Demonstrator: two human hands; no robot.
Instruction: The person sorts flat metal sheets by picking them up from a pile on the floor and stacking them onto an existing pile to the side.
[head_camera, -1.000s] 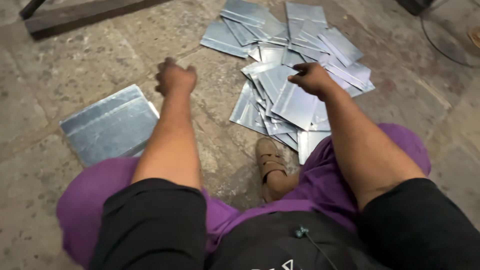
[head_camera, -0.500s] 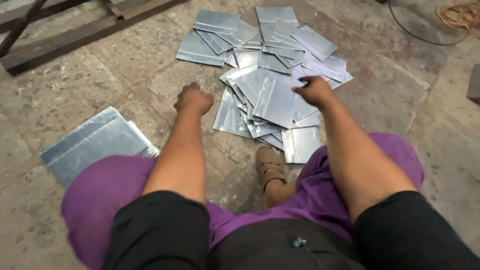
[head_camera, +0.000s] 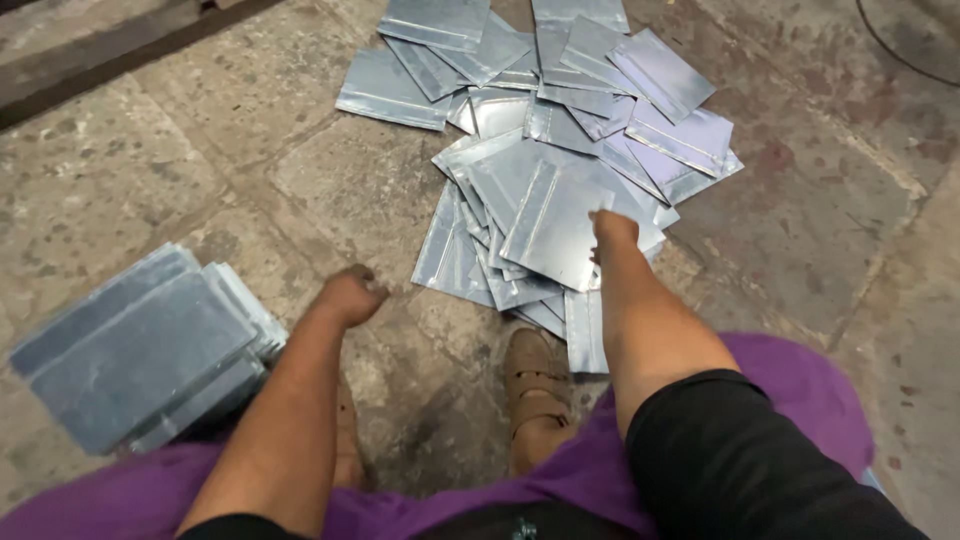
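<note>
The stone floor (head_camera: 250, 150) fills your view, made of worn grey slabs with dark joints running across them. At the top left a dark beam (head_camera: 120, 55) lies at a slant along the floor's edge.

Ahead of you, spread from the top centre down toward your feet, is a loose heap of metal sheets (head_camera: 560, 140): thin, shiny, rectangular pieces that overlap one another at many angles, some with a pale band along one side. To your left, well apart from that heap, sits a neat stack of metal sheets (head_camera: 140, 345), its edges roughly squared up and its top sheet duller grey.

Your purple garment (head_camera: 790, 400) covers your knees at the bottom of the view, and dark sleeves (head_camera: 740, 460) reach to your elbows. A tan sandal (head_camera: 535, 385) shows between your arms, touching the near edge of the loose heap.

Your right hand (head_camera: 612, 232) rests on the near part of the loose heap, on the top sheet (head_camera: 565, 225), a larger bright piece lying tilted over its neighbours. Its fingers point down onto the sheet's right edge; whether they pinch it or only press on it cannot be told.

Your left hand (head_camera: 350, 295) is curled into a loose fist, knuckles on or just above bare floor, holding nothing, between the stack and the heap.
</note>
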